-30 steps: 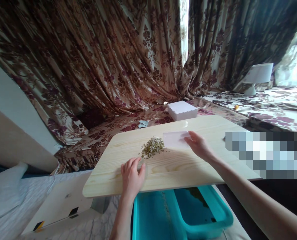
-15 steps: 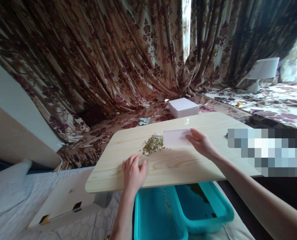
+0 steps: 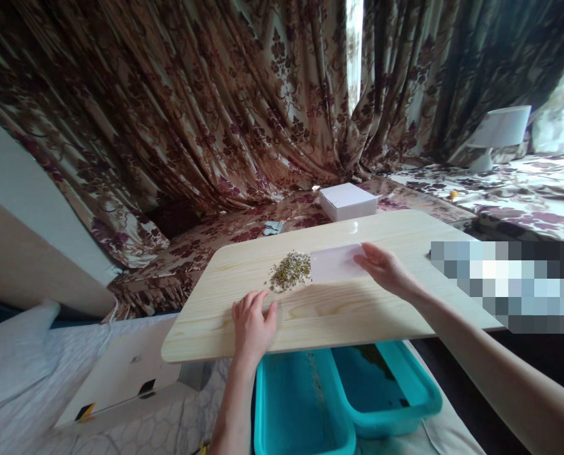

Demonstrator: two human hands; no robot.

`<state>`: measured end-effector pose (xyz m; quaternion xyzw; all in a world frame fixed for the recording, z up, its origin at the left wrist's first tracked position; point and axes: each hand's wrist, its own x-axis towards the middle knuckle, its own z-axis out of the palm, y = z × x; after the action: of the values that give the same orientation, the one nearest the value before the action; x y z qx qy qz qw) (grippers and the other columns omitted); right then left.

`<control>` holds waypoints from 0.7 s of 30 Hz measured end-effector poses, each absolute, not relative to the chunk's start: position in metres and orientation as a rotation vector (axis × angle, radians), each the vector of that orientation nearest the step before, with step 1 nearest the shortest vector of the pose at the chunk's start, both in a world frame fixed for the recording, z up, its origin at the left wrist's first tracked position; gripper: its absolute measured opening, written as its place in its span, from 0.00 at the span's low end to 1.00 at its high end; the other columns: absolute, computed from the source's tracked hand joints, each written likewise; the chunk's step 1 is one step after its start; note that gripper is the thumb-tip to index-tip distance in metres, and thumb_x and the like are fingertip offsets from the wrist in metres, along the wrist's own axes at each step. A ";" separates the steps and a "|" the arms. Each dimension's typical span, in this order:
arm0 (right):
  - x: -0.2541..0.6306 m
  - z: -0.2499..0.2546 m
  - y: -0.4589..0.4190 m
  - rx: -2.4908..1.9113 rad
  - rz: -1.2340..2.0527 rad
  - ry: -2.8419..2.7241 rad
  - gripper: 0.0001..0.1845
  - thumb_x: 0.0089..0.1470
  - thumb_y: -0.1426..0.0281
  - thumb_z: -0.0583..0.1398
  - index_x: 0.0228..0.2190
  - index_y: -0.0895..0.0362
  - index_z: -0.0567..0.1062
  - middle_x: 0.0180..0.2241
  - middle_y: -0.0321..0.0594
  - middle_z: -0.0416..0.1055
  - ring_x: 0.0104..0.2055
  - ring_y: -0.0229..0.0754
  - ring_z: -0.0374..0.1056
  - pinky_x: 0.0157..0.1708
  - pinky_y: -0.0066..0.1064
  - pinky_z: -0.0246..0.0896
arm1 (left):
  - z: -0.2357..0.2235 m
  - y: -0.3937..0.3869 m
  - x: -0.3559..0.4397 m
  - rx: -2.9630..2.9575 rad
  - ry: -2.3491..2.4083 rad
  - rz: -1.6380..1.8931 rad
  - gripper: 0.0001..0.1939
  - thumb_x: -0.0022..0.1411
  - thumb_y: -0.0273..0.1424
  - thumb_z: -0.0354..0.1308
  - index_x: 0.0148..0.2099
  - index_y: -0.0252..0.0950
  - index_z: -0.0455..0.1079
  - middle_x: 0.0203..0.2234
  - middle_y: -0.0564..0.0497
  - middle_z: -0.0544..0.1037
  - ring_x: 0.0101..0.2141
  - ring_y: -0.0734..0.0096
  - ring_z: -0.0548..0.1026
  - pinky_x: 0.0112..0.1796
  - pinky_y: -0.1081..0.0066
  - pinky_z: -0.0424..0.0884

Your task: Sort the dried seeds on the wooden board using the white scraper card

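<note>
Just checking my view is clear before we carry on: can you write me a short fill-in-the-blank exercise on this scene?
1. The white sheet is held in the person's ____ hand.
2. In the picture, the pile of bits lies to the ____ of the sheet.
3. The blue tubs sit ____ the tabletop.
Missing words: right; left; below.

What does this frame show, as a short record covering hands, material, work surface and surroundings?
left hand: at the near side, fingers loosely bent, holding nothing visible
right hand: gripping a pale card by its right end
material: small green and pale bits, in a loose pile
card position: left edge at the pile's right side
surface: wooden tabletop
below near edge: teal tubs
behind: white box, patterned curtains
</note>
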<state>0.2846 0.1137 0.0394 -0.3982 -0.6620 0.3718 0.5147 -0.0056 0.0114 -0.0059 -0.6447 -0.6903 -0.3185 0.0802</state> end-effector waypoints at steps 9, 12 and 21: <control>0.276 0.033 0.123 -0.979 0.842 -1.536 0.12 0.48 0.56 0.62 0.30 0.51 0.72 0.34 0.42 0.79 0.40 0.50 0.75 0.41 0.43 0.72 | -0.007 0.012 -0.006 -1.931 -2.054 -0.958 0.14 0.63 0.34 0.52 0.49 0.40 0.72 0.46 0.44 0.77 0.50 0.59 0.72 0.57 0.52 0.57; 0.277 0.034 0.120 -0.982 0.858 -1.548 0.13 0.48 0.56 0.62 0.30 0.51 0.72 0.35 0.43 0.79 0.41 0.51 0.75 0.42 0.42 0.71 | -0.006 0.012 -0.006 -1.936 -2.062 -0.959 0.14 0.63 0.35 0.51 0.49 0.40 0.72 0.47 0.44 0.77 0.50 0.58 0.72 0.57 0.51 0.56; 0.294 0.043 0.106 -0.982 0.860 -1.542 0.18 0.47 0.50 0.63 0.29 0.51 0.72 0.34 0.42 0.79 0.38 0.50 0.76 0.39 0.38 0.73 | -0.005 0.011 -0.005 -1.931 -2.075 -0.947 0.14 0.64 0.35 0.51 0.49 0.40 0.71 0.47 0.44 0.76 0.50 0.59 0.71 0.58 0.52 0.56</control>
<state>0.2935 0.1061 0.0435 -0.4115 -0.6465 0.3605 0.5318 -0.0055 0.0113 -0.0053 -0.6443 -0.6923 -0.3160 0.0761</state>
